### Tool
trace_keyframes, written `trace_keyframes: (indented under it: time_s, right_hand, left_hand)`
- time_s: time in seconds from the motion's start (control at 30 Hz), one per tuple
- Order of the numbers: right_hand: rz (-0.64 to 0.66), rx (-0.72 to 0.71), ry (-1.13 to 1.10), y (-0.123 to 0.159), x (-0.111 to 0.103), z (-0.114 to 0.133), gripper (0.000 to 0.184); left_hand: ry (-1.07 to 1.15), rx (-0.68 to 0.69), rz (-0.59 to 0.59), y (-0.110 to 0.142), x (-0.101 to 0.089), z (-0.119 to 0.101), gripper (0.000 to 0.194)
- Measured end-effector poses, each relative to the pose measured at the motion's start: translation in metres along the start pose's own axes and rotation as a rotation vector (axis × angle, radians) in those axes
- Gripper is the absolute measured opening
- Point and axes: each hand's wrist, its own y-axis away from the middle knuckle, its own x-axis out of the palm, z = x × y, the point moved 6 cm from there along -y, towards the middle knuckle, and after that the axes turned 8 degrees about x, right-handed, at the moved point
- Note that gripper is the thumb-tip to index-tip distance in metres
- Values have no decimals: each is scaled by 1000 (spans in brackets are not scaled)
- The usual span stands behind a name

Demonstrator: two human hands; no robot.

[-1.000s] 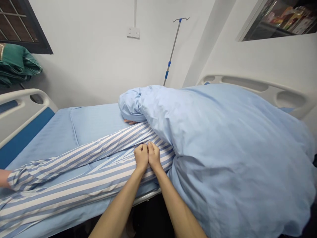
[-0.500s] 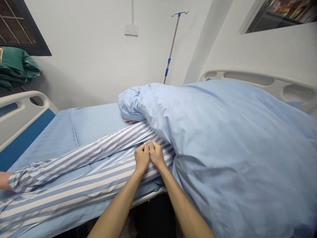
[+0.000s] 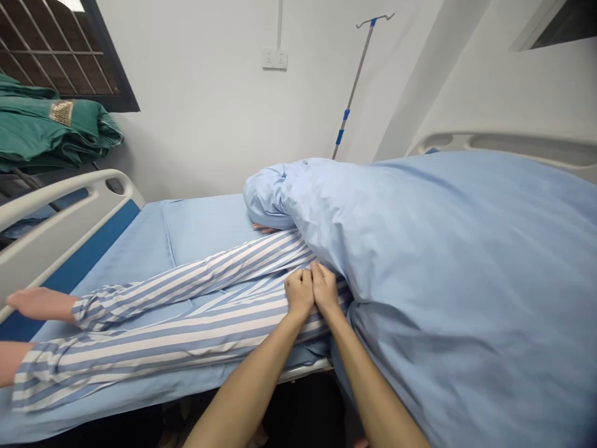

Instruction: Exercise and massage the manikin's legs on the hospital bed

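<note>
My left hand (image 3: 299, 292) and my right hand (image 3: 324, 287) are pressed side by side, both closed into fists with the thumbs on top. They rest over the upper part of blue-and-white striped trousers (image 3: 186, 339), close to the edge of a light blue quilt (image 3: 433, 249). Whatever the fingers hold, if anything, is hidden beneath them. The trousers are on a lying figure whose legs stretch leftward, with a bare foot (image 3: 44, 303) at the far left. Above the waist the quilt covers the figure, except for some fingertips (image 3: 265, 228) showing under its far edge.
The bed has a light blue sheet (image 3: 209, 214), a white-and-blue end board (image 3: 69, 218) at left and another board (image 3: 527, 146) at right. Behind it stand an IV pole (image 3: 357, 81) and a wall socket (image 3: 275, 59). Folded green cloth (image 3: 56, 127) lies under the barred window (image 3: 60, 53).
The view has swung left, so the bed and both hands sit further right in the picture and the foot shows. My hands stay closed together at the same spot on the trousers.
</note>
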Motion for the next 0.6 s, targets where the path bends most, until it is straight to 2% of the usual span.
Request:
trace_keyframes:
  time_s: [0.17,0.27,0.37,0.4,0.47,0.53,0.6]
  right_hand:
    - [-82,7,135,-4,-20,-6,40]
    - [-151,5,226,-3,-26,-13,37]
    - [-133,3,264,-2,-24,-15,37]
    - [-129,-1,271,-2,-24,-14,37]
    - [-133,-12,280,-2,-24,-12,38]
    - [-136,-24,288,-2,-23,-10,38]
    - [-135,-36,295,-3,-22,-8,37]
  left_hand:
    - [-56,9,48,0,5,-4,36]
    - [-42,2,141,0,9,-4,35]
    - [-42,16,213,0,-4,-1,35]
    - [-53,21,210,-1,-17,2,35]
    - [-95,34,172,-3,-56,11,36]
    - [-159,48,108,-8,-113,23,35]
    - [-235,41,7,-14,-184,38,33]
